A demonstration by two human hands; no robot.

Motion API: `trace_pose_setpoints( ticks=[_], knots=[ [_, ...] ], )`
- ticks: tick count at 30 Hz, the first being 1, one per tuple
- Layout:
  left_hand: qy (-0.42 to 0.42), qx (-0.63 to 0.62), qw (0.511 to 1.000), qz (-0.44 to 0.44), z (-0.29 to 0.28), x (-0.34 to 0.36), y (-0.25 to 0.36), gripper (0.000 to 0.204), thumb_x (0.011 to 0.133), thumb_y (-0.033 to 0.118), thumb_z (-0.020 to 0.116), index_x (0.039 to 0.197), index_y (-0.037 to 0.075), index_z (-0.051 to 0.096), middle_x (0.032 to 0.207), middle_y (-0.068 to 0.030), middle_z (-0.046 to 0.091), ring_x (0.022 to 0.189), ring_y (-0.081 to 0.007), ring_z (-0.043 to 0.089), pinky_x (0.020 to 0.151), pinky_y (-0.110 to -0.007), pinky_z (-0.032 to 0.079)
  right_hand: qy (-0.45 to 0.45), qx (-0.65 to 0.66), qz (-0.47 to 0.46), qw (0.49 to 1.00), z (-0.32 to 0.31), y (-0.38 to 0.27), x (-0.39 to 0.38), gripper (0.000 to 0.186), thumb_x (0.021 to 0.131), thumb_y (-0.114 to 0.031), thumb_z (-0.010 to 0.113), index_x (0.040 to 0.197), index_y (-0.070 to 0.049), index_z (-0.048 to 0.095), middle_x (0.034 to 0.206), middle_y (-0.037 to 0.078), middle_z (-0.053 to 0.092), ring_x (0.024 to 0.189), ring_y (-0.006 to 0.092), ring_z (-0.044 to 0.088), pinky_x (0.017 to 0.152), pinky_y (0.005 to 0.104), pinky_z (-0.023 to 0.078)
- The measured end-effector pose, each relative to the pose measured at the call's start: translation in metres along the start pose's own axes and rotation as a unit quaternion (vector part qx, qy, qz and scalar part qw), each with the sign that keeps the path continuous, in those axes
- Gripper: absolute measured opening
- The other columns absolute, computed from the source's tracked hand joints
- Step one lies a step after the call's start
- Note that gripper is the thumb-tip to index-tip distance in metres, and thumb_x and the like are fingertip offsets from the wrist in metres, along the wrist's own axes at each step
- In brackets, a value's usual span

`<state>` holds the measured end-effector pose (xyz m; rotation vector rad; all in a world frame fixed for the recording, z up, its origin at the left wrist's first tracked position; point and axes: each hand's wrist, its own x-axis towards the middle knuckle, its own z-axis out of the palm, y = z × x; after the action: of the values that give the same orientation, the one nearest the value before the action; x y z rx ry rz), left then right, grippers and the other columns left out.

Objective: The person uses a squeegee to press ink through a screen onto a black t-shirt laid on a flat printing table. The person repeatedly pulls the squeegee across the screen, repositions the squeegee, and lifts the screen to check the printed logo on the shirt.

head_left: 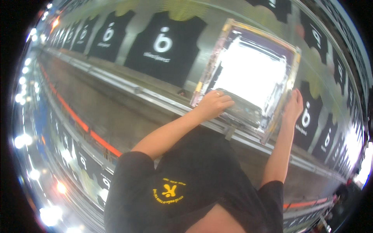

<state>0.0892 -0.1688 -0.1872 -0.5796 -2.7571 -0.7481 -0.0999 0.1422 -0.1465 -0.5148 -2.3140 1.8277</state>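
Screen-printing frame point(248, 73) is what I've got hold of right now, a big rectangular thing with a taped-up border in yellowish and purple tones and a mesh middle that's glaring white from the light. It's tilted, sitting over the long bench point(116, 93) that runs diagonally across my view, with its lower edge right down by the metal rail point(163, 101) along the bench's near side.

Going down in size from the bench: there's a whole row of black shirts point(165, 42) laid flat along it, each with a white round logo on the chest, and they carry on past the frame to the right too. Below the rail there's a red stripe point(83, 126) running along the machine's lower part, and a string of bright lights down the left edge.

My own black shirt with a small yellow print fills the bottom of the view.

Hands: my left hand point(213, 104) is curled over the frame's lower left edge, fingers closed on it, with a ring point(217, 93) showing on one finger. My right hand point(294, 105) is clamped on the frame's right side, near the lower corner.
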Motion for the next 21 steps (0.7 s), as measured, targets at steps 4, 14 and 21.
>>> trace_pose_setpoints(
  ticks=[4,14,21],
  knots=[
    [-0.018,0.008,1.000,0.006,-0.050,-0.015,-0.052,0.059,0.065,0.011,0.083,0.123,0.015,0.069,0.116,0.0002,0.069,0.108,-0.0236,0.065,0.095,-0.039,0.050,-0.012,0.042,0.029,0.999,0.057,0.005,-0.033,0.030,0.102,-0.023,0.072,0.127,-0.006,0.071,0.071,-0.007,0.054,0.053,0.0017,0.039,0.045,0.0233,0.025],
    [-0.072,0.074,0.993,-0.055,-0.181,-0.112,-0.245,0.050,0.060,0.011,0.085,0.109,0.014,0.075,0.105,0.0015,0.071,0.096,-0.0215,0.065,0.088,-0.038,0.051,-0.034,0.089,0.083,0.992,0.309,0.030,-0.156,0.030,0.105,-0.019,0.068,0.129,-0.001,0.067,0.088,0.000,0.069,0.072,0.0042,0.055,0.063,0.0238,0.044],
    [-0.099,0.051,0.994,-0.019,-0.240,-0.112,-0.307,0.050,0.060,0.012,0.087,0.109,0.013,0.077,0.103,0.0020,0.073,0.088,-0.0210,0.064,0.082,-0.037,0.052,-0.015,0.007,0.050,0.999,0.378,0.016,-0.191,0.030,0.104,-0.018,0.069,0.129,-0.003,0.067,0.093,0.002,0.070,0.077,0.0046,0.059,0.069,0.0232,0.049]
  ],
)
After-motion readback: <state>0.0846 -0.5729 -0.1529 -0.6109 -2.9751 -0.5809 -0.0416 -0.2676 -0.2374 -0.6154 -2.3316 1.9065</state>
